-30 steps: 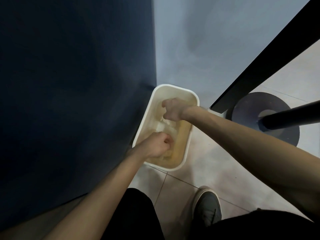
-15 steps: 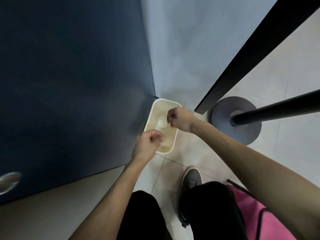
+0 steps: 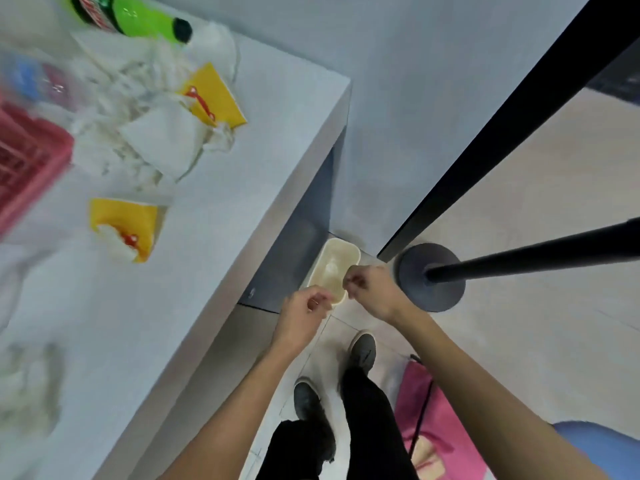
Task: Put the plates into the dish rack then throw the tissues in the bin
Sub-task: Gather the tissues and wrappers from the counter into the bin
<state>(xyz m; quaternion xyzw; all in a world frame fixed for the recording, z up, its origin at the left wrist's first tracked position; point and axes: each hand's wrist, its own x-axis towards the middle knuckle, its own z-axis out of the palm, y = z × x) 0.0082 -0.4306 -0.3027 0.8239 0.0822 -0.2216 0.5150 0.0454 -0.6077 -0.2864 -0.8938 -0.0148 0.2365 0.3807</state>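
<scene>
A cream bin [image 3: 346,244] stands on the floor by the table's corner, with white tissue [image 3: 330,268] lying inside it. My left hand [image 3: 301,313] hovers above the bin's near rim, its fingers loosely curled and holding nothing. My right hand [image 3: 372,291] hangs just right of the bin, also loosely curled and empty. On the table lie a heap of white tissues [image 3: 152,133], a yellow plate [image 3: 216,95] and a second yellow plate [image 3: 123,220] with tissue on it. The pink dish rack [image 3: 27,157] sits at the left edge, blurred.
The white table [image 3: 242,168] fills the left side; a green bottle [image 3: 138,15] lies at its far end and more crumpled tissue [image 3: 27,386] near me. A black stand base [image 3: 429,277] sits right of the bin. A pink bag [image 3: 440,420] lies by my feet.
I have risen from the bin, so the tabletop has come into view. Both hands have lifted out of the bin, and the tissue stays inside it.
</scene>
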